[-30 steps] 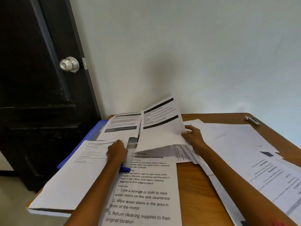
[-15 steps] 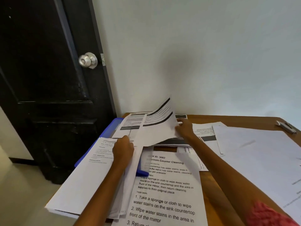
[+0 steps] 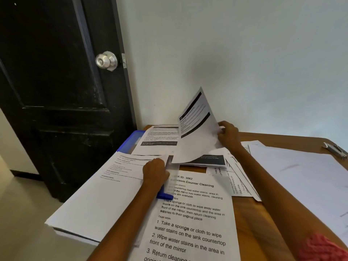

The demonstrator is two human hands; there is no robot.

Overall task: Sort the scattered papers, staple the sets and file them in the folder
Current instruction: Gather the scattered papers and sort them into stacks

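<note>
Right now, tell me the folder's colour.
Blue: the folder shows under the papers in the head view.

A wooden table (image 3: 250, 219) stands against the wall. Printed sheets (image 3: 190, 219) lie scattered over its top, a blue folder (image 3: 130, 143) sits at its far left corner under more papers, and a stapler (image 3: 335, 149) rests near the right edge.

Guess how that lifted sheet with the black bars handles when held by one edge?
Likely floppy: the sheet curves and its lower edge sags toward the desk while the right hand pinches only its right edge. Probably very light, since a fingertip pinch raises it. It may slide easily over the other papers underneath, as smooth sheets overlap loosely there.
</note>
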